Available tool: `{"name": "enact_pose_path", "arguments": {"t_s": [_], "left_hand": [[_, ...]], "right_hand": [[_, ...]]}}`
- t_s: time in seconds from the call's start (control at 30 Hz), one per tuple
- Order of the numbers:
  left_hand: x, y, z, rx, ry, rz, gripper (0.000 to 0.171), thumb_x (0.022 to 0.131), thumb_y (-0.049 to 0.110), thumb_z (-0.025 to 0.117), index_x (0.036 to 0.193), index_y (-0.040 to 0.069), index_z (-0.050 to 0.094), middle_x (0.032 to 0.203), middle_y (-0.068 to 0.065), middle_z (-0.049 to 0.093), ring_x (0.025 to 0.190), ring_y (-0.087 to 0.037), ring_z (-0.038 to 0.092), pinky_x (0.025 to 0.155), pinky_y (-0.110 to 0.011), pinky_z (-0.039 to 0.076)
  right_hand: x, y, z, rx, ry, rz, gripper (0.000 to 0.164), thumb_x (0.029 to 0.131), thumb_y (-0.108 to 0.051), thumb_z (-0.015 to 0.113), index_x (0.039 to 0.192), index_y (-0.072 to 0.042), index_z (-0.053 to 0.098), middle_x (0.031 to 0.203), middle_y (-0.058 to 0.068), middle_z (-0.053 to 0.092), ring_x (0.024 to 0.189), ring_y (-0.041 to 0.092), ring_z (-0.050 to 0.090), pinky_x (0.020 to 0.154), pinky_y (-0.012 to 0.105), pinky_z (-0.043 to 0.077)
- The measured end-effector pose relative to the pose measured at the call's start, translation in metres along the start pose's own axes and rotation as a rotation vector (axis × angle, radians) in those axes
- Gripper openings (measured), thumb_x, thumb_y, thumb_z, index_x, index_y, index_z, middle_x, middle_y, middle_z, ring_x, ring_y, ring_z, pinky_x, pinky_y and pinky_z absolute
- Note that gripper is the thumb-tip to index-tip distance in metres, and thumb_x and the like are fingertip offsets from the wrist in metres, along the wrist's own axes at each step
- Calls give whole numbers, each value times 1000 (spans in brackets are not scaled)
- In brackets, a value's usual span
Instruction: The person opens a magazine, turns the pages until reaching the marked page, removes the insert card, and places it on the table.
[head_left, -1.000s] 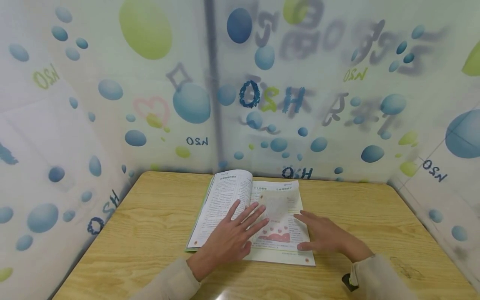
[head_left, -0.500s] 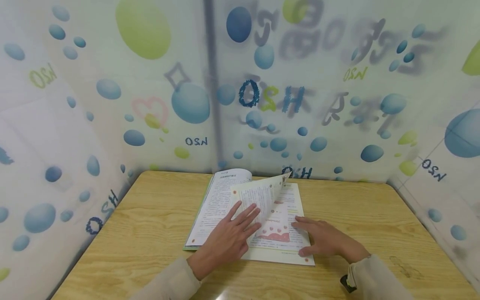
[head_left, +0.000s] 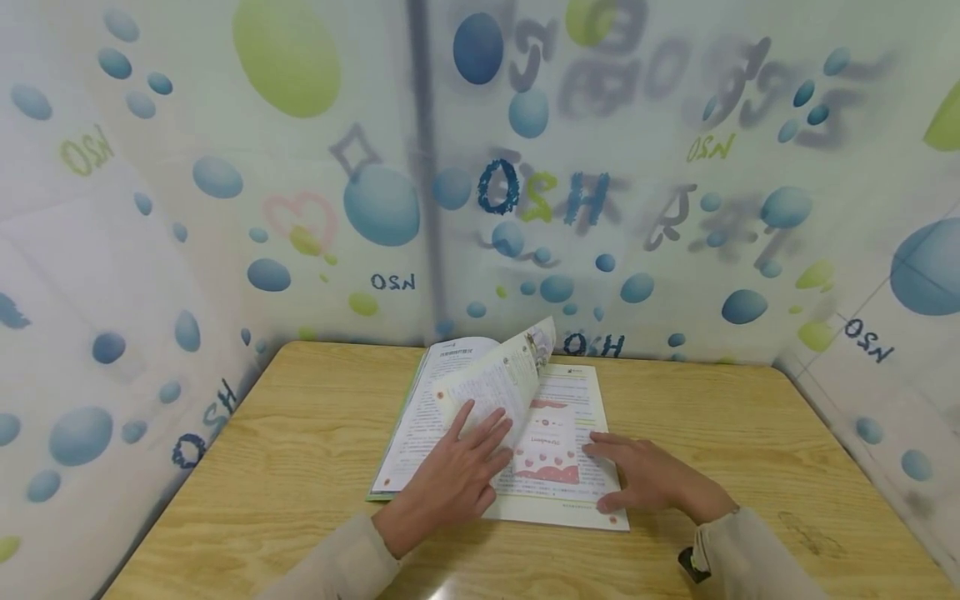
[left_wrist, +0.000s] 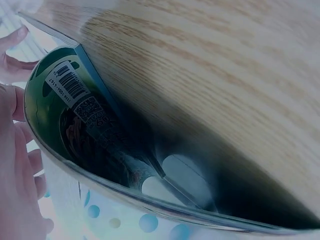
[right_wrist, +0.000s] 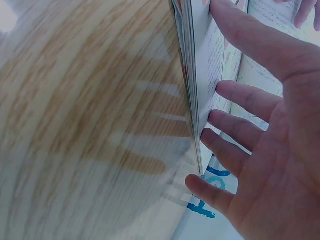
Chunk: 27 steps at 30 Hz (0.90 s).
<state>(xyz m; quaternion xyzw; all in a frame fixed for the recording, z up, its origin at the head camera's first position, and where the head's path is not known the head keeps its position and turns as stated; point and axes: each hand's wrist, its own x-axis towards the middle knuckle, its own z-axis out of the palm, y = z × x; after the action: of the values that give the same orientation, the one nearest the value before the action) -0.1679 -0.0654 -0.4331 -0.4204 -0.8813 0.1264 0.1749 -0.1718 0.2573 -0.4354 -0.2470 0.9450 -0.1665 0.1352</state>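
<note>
An open magazine (head_left: 558,510) lies on the table, its back cover (left_wrist: 52,107) with a barcode curving up in the left wrist view. One page (head_left: 491,375) stands half turned, leaning left with its top corner raised. A pink-and-white card (head_left: 547,450) with strawberries lies flat on the right-hand page. My left hand (head_left: 453,475), fingers spread, rests against the lower part of the lifted page, over the left side. Along the right edge, my right hand (head_left: 660,475) touches the right-hand page with its fingertips; thumb and fingers stand apart in the right wrist view.
The wooden table (head_left: 750,433) extends to both sides of the magazine. Behind it hangs a pale curtain (head_left: 645,208) printed with blue and green dots. A dark band (head_left: 693,565) sits at the right sleeve's cuff.
The page that lay flat over the card has lifted and swung left, its top corner rising. The strawberry card is now uncovered. My left hand has shifted slightly left; the right hand barely moved.
</note>
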Motion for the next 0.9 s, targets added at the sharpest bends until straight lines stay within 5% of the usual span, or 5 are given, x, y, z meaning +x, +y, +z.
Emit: {"name": "enact_pose_path", "arguments": {"t_s": [0.37,0.67,0.9], "left_hand": [[-3,0,5,-80,22,-20,28,90,31,53,111,18,66,149,-6,50,145,-26,34,115,-61,19],[-7,1,5,-168,-67,-87,37,94,34,50,125,18,63,151,-5,47,144,-27,36,107,-65,31],[-9,0,3,-281,-121,-141,40,95,32,49,130,16,60,153,-8,44,143,-31,37,96,-68,41]], "right_hand": [[0,1,1,-2,0,-5,82,81,-54,75,144,-7,52,152,20,42,137,46,40,105,67,33],[2,2,-1,-3,11,-23,81,81,-51,77,144,-6,52,151,21,43,137,45,41,106,64,34],[15,1,-4,-1,55,64,78,81,-45,79,145,-10,50,150,15,47,138,40,41,109,61,33]]}}
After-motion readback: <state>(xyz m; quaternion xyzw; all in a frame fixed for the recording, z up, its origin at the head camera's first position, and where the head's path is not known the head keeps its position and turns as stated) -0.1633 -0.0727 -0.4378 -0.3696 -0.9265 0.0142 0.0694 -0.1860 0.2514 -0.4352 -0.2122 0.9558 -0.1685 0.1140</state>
